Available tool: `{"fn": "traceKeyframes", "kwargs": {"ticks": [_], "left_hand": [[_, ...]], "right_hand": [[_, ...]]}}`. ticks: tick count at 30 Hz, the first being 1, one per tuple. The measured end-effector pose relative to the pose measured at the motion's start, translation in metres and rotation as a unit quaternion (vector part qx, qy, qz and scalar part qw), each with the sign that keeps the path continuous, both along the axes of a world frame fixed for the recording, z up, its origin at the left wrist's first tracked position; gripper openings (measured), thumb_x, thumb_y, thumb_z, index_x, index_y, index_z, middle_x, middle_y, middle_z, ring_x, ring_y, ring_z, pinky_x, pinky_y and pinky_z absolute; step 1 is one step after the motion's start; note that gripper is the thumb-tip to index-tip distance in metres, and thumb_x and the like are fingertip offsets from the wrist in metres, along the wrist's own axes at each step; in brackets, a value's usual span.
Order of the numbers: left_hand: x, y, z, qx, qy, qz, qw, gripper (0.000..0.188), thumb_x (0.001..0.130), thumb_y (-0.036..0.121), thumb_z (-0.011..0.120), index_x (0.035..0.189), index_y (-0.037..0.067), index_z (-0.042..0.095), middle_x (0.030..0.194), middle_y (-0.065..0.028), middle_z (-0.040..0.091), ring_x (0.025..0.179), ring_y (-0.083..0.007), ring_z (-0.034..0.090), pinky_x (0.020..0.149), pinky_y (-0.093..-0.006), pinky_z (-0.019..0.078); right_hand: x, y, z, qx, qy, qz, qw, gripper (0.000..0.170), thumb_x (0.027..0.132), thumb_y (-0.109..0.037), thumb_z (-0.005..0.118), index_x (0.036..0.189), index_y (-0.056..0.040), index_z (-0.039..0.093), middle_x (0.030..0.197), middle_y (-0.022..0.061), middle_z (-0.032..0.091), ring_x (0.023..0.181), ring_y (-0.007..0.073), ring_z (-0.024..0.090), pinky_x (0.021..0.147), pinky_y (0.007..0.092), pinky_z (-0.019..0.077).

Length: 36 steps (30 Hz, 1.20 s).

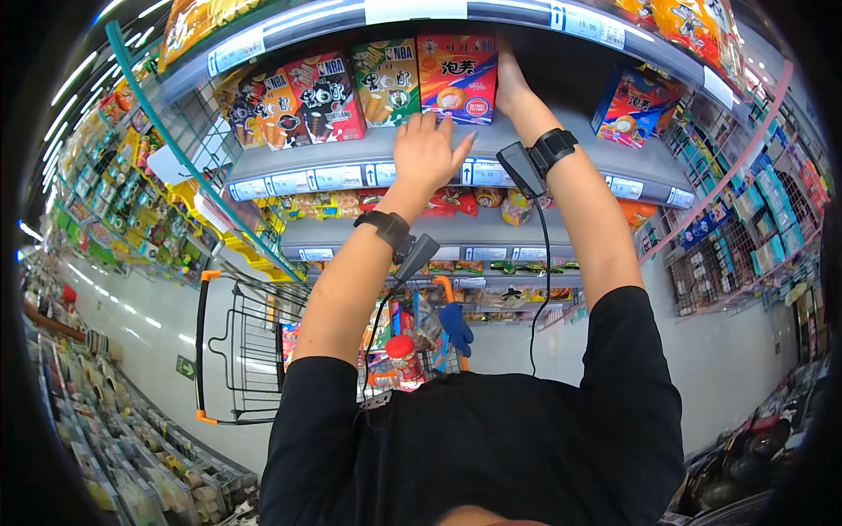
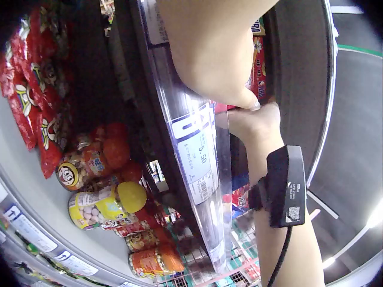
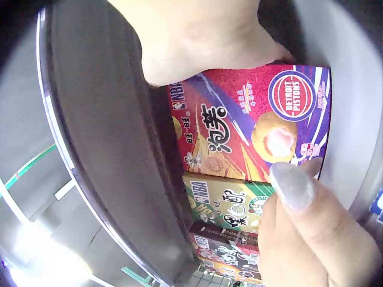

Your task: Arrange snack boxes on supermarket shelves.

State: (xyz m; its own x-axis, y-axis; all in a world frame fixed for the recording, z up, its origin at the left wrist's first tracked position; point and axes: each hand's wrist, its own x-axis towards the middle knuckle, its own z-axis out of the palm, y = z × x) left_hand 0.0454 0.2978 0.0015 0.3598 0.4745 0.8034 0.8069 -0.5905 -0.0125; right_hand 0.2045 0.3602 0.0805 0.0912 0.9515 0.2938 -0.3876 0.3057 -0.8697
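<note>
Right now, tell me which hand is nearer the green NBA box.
Left. The left hand is just in front of the green box; the right hand is beyond the neighbouring red box.

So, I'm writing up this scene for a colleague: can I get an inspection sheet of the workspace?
Surface: grey shelf, price labels along its front edge.
Job's things: red-and-blue Detroit Pistons snack box, upright.
Clutter: green NBA box to its left, more NBA boxes beyond; yellow-capped jar among snacks on the shelf below.
Grippers: bare hands; left hand before the boxes, contact unclear; right hand along the Detroit Pistons snack box's right side, fingertips hidden.
Cables: a black cable hangs from each wrist camera.
Surroundings: loaded shopping cart, goods racks both sides.
</note>
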Motion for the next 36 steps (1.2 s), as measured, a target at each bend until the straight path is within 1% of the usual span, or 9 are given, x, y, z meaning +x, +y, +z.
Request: {"fn": "traceKeyframes", "kwargs": {"ticks": [5,8,11,17,20,23,36], "left_hand": [[0.000,0.001,-0.001,0.001,0.003,0.004,1.000,0.040,0.083,0.042,0.056,0.099,0.007,0.066,0.098,-0.0115,0.059,0.095,-0.0276,0.054,0.079,-0.0398,0.0432],[0.000,0.001,0.000,-0.001,0.005,0.009,1.000,0.040,0.083,0.042,0.055,0.099,0.007,0.066,0.099,-0.0125,0.059,0.096,-0.0285,0.054,0.079,-0.0405,0.0434],[0.001,0.001,-0.001,0.011,0.001,0.005,1.000,0.039,0.083,0.042,0.055,0.099,0.008,0.065,0.100,-0.0134,0.058,0.096,-0.0293,0.054,0.078,-0.0411,0.0438],[0.001,0.004,-0.004,0.034,-0.014,0.002,0.999,0.040,0.083,0.043,0.055,0.099,0.008,0.065,0.102,-0.0139,0.057,0.097,-0.0293,0.053,0.077,-0.0419,0.0444],[0.001,0.004,-0.004,0.038,-0.016,-0.001,0.999,0.040,0.083,0.043,0.055,0.099,0.008,0.065,0.102,-0.0139,0.057,0.097,-0.0293,0.053,0.077,-0.0420,0.0446],[0.001,0.005,-0.006,0.040,-0.018,-0.002,0.999,0.041,0.083,0.044,0.055,0.099,0.008,0.065,0.103,-0.0140,0.057,0.097,-0.0294,0.053,0.078,-0.0420,0.0447],[0.001,0.003,-0.004,0.023,-0.010,0.002,1.000,0.043,0.083,0.045,0.054,0.101,0.008,0.065,0.104,-0.0151,0.058,0.100,-0.0305,0.053,0.081,-0.0425,0.0449]], "right_hand": [[-0.005,-0.003,0.006,-0.029,0.030,-0.030,0.999,0.055,0.092,-0.054,0.036,0.120,-0.0087,0.051,0.116,0.0152,0.059,0.102,0.0271,0.060,0.091,0.0437,0.0465],[-0.005,-0.001,0.007,-0.020,0.041,-0.046,0.998,0.054,0.092,-0.053,0.036,0.118,-0.0091,0.052,0.114,0.0152,0.060,0.101,0.0279,0.060,0.090,0.0448,0.0469],[-0.005,-0.002,0.006,-0.016,0.029,-0.040,0.999,0.054,0.092,-0.054,0.035,0.116,-0.0092,0.053,0.113,0.0152,0.060,0.100,0.0282,0.060,0.089,0.0450,0.0475],[-0.011,-0.014,0.015,-0.032,0.007,-0.042,0.999,0.057,0.092,-0.055,0.031,0.117,-0.0085,0.052,0.114,0.0163,0.060,0.102,0.0297,0.059,0.092,0.0475,0.0460],[-0.012,-0.019,0.018,-0.020,-0.011,-0.017,1.000,0.059,0.092,-0.055,0.028,0.118,-0.0070,0.051,0.115,0.0175,0.059,0.103,0.0307,0.059,0.093,0.0483,0.0449],[-0.002,0.000,0.010,-0.026,-0.003,0.017,1.000,0.061,0.092,-0.055,0.026,0.119,-0.0055,0.051,0.116,0.0184,0.058,0.102,0.0308,0.059,0.093,0.0481,0.0450],[-0.003,-0.001,0.013,-0.038,-0.019,0.014,0.999,0.066,0.090,-0.058,0.025,0.120,-0.0056,0.051,0.115,0.0185,0.059,0.101,0.0286,0.060,0.091,0.0456,0.0464]]}}
